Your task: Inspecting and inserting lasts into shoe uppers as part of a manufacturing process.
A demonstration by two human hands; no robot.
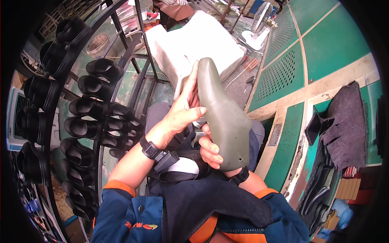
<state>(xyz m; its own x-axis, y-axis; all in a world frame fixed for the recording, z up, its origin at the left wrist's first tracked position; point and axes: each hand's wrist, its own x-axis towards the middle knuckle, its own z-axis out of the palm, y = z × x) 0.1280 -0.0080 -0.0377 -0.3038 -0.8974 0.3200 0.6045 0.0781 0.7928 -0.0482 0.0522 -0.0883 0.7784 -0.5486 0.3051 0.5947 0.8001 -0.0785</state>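
Observation:
An olive-green shoe last (225, 111) is held above my lap, its toe pointing away from me and its broad heel end toward me. A small hole shows near the heel end. Along its left side lies my left hand (184, 107), with long fingers reaching toward the toe and the thumb pressed on the side. My right hand (210, 152) grips the heel end from beneath, fingertips curling up at the left edge while the palm is hidden under the last. Below the left wrist, a dark thing with a white oval face (182, 168) sits by my lap, its kind unclear.
Metal racks (99, 133) of black open-toed shoes (87, 107) stand close on my left. Ahead is a bulky white block (202, 38); green cabinets (283, 77) line the right. A white fan (261, 24) stands far right. Beyond the block, another person's gloved hands (174, 2) touch a brown sheet (174, 11).

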